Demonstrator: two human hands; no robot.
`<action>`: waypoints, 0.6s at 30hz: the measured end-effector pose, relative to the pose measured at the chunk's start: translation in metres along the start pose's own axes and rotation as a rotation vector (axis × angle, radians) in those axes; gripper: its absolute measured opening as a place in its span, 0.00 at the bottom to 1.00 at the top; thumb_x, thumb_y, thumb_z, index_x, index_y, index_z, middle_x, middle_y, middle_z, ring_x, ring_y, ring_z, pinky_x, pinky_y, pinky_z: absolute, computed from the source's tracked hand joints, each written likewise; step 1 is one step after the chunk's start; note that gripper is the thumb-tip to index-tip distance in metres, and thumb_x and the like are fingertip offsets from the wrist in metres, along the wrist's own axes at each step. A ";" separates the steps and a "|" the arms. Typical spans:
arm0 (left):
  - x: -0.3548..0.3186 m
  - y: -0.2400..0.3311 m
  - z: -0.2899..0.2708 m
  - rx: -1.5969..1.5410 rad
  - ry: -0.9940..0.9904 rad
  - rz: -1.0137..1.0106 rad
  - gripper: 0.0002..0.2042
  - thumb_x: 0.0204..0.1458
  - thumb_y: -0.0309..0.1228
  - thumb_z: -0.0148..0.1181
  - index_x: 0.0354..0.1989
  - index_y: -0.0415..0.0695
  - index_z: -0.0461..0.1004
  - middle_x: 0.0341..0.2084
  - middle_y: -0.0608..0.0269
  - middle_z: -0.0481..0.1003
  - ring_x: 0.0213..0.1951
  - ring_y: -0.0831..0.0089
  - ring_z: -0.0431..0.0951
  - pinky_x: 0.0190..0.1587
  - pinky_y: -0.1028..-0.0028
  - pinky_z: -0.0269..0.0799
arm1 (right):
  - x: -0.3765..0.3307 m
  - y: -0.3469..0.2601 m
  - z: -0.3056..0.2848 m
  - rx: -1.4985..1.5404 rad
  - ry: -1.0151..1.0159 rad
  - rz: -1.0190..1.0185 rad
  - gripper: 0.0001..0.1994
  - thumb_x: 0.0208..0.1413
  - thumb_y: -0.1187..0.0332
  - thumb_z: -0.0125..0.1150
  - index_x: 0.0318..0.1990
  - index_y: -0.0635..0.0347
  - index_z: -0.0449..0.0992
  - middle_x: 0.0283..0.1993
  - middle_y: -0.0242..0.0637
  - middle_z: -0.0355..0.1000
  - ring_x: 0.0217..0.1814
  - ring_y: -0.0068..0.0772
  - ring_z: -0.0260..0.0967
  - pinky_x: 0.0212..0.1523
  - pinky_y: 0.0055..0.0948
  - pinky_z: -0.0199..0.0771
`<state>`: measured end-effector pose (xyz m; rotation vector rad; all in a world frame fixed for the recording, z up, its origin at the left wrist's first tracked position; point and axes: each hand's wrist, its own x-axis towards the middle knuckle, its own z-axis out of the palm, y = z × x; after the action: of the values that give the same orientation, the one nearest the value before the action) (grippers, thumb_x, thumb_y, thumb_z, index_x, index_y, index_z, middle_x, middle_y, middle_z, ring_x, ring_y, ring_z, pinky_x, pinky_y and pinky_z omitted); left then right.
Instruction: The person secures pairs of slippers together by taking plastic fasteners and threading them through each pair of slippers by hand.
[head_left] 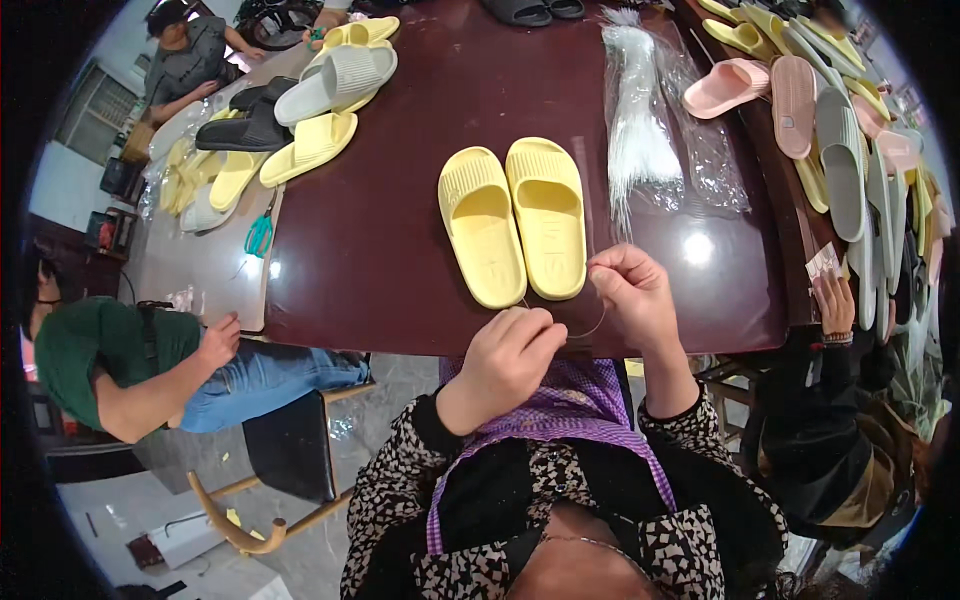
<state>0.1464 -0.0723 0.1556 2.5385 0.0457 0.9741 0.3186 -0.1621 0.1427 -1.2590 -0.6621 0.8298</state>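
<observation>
A pair of pale yellow slide sandals lies side by side on the dark red table [420, 90], the left slide [490, 255] touching the right slide [555, 245]. Just below their heels, my left hand [508, 360] pinches one end of a thin plastic strand [592, 332]. The strand curves across to my right hand [636, 290], whose thumb and finger are closed on its other end beside the right slide's heel. Where the strand runs near the heels, my left fingers partly hide it.
A bundle of white plastic strands [640, 120] lies in clear wrapping. Grey, black and yellow slides [340, 85] are heaped at left, near green-handled scissors [260, 232]. Many slides, including a pink slide [725, 88], crowd the right. Co-workers sit on both sides; a chair [290, 450] stands lower left.
</observation>
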 end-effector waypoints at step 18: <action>-0.008 -0.059 0.026 -0.008 -0.191 -0.087 0.05 0.42 0.21 0.57 0.28 0.36 0.71 0.28 0.55 0.71 0.33 0.60 0.72 0.38 0.68 0.68 | 0.017 0.024 -0.010 -0.945 0.030 -0.012 0.10 0.47 0.72 0.57 0.35 0.71 0.74 0.29 0.49 0.74 0.31 0.39 0.74 0.34 0.32 0.72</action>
<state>0.1642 -0.0297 0.1102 2.5862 0.0946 0.6952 0.3315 -0.1512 0.1170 -2.0979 -1.0952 0.4720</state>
